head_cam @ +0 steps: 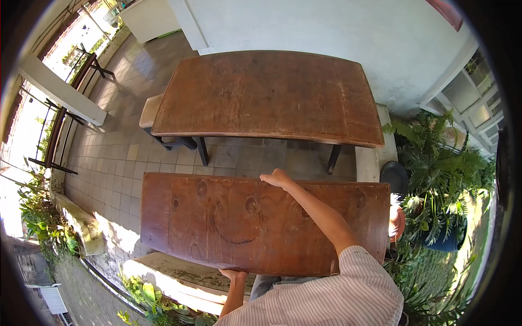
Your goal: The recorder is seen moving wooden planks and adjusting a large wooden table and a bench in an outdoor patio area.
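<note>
A brown wooden tabletop [183, 224] with knots and a dark ring mark lies right in front of me. At its near edge, left of my body, my left hand [234, 274] grips the rim, its fingers partly hidden beneath. My right arm reaches across the board, and my right hand [277, 178] is curled over the far edge near the middle. Beyond a narrow gap stands a second, larger wooden table [265, 98] with dark legs, close to the white wall. What supports the nearer top cannot be seen.
A stool with a tan seat [151, 111] stands left of the far table. Low masonry walls [83, 224] border the tiled floor [122, 163]. Dark benches [57, 134] line the left side. At right are potted ferns [432, 150], a black round pot [394, 177] and a blue pot [446, 236].
</note>
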`<state>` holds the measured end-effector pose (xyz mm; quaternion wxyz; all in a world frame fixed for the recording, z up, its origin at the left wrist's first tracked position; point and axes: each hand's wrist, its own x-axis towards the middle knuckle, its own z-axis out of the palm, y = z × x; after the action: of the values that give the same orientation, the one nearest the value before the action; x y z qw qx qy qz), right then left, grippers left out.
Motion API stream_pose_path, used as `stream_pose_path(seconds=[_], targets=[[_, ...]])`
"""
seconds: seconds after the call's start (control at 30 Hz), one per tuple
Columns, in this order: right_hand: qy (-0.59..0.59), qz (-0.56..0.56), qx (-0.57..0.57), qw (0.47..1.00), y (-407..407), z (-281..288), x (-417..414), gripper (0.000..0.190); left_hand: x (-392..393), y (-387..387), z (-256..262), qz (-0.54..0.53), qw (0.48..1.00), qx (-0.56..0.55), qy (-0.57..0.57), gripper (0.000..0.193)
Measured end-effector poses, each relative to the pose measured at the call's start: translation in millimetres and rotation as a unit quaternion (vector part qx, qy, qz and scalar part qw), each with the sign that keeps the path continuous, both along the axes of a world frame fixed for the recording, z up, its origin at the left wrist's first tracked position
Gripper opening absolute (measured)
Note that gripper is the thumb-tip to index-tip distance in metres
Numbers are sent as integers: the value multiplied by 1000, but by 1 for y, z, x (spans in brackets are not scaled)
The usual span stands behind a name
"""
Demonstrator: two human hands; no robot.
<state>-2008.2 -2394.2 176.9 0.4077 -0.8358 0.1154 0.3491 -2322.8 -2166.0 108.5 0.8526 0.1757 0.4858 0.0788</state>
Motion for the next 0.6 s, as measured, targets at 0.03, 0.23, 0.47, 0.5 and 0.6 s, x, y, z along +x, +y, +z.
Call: stream_pose_path(seconds=[0.03,0.23,0.47,0.5,0.6], targets=[[-23,3,-19,1000,-1,-26,-7,61,3,0,-9,3,1000,-8,-12,64],[52,37,-38,997,21,-98,-16,64,-29,23,-108,8,998,4,66,65],[59,100,-66,991,33,-179,6,64,15,21,-147,54,992,-17,115,66],[49,105,-72,991,34,-191,10,66,20,20,-152,55,990,-13,127,68],[37,126,-81,988,32,-221,22,69,38,24,-177,9,992,-34,118,71]])
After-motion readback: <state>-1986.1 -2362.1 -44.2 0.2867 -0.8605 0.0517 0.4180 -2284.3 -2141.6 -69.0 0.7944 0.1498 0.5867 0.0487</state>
